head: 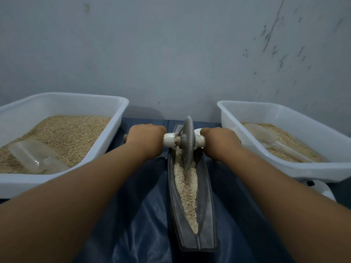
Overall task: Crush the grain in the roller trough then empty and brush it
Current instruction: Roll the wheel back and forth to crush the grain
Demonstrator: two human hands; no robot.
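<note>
A long dark boat-shaped roller trough [208, 215] lies lengthwise on the blue cloth in front of me, with pale grain [188, 190] along its groove. A grey disc roller wheel [187, 141] stands upright in the far part of the trough, on an axle wrapped in white. My left hand [145, 138] grips the axle's left handle. My right hand [220, 140] grips the right handle. Both arms are stretched forward.
A white tub [117, 109] at the left holds grain and a clear plastic scoop [36, 156]. At the right, a second white tub [228, 111] holds less grain and another clear scoop [266, 136]. A grey wall stands close behind. Blue cloth [144, 215] covers the table.
</note>
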